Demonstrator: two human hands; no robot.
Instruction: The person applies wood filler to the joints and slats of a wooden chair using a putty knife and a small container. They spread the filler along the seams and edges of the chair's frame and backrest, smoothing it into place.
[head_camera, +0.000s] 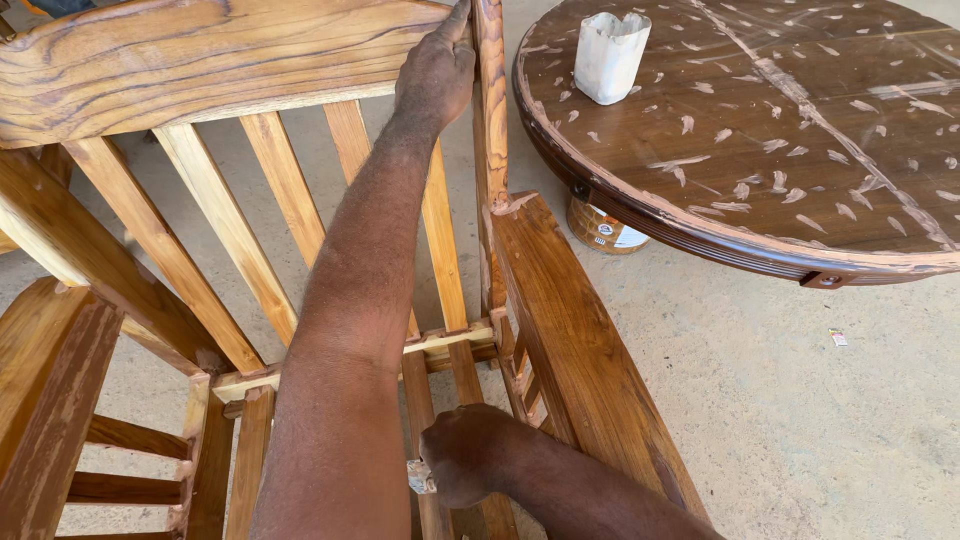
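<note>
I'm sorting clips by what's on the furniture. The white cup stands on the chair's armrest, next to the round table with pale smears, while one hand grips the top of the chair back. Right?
Not quite. The head view shows the white cup standing on the round table itself, among the pale smears, not on the armrest, which is bare. The left hand does grip the top of the chair back.

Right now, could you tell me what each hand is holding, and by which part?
The left hand grips the wooden chair at the top of its back post. The right hand pinches a small pale piece, its kind unclear, by one end.
</note>
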